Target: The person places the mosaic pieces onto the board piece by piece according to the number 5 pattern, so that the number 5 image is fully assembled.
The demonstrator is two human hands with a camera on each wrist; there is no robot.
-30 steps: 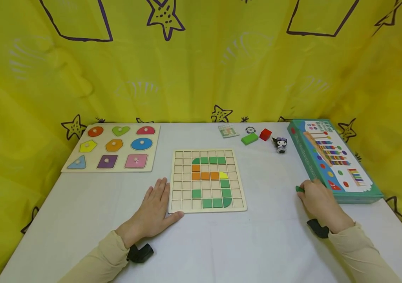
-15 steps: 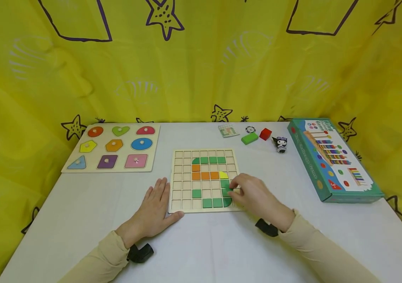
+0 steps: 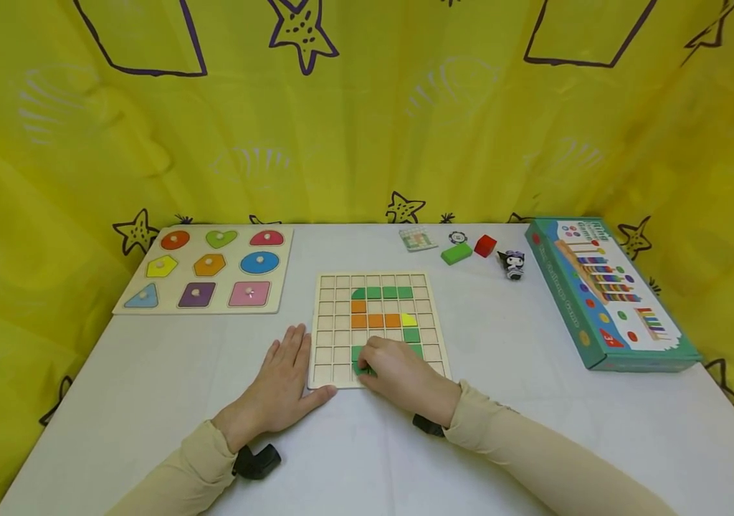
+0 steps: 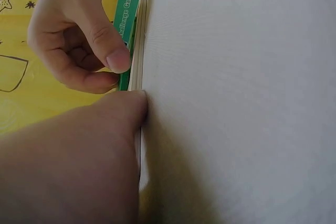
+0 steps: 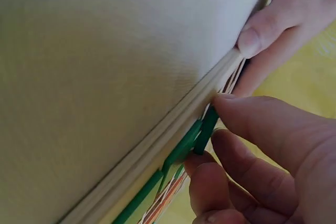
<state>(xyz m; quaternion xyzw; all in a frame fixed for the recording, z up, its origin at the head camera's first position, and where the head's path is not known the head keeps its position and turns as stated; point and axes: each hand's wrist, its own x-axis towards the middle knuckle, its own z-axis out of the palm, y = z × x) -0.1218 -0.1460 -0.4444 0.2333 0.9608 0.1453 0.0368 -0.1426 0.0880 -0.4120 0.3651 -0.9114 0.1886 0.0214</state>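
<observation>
A square wooden grid board (image 3: 431, 335) lies mid-table, with green, orange and yellow tiles set in its cells. My left hand (image 3: 274, 387) rests flat at the board's left side, fingers straight, its thumb (image 4: 134, 103) at the near left corner. Over the near rows is my right hand (image 3: 407, 378), pinching a green tile (image 5: 206, 129) between thumb and fingers. The held tile is tilted, right at the board's nearest row, beside other green tiles (image 5: 181, 148). From the head view, this hand hides part of the near rows.
A shape puzzle board (image 3: 170, 297) with knobbed pieces lies back left. Behind the grid board are a pattern card (image 3: 417, 239), a chip (image 3: 458, 237), a green block (image 3: 456, 253), a red cube (image 3: 486, 246) and a small figurine (image 3: 512, 265). A game box (image 3: 608, 287) stands right.
My right hand has travelled left from beside the game box, across the board, to its near left part, carrying the green tile. The left hand has stayed in place.
</observation>
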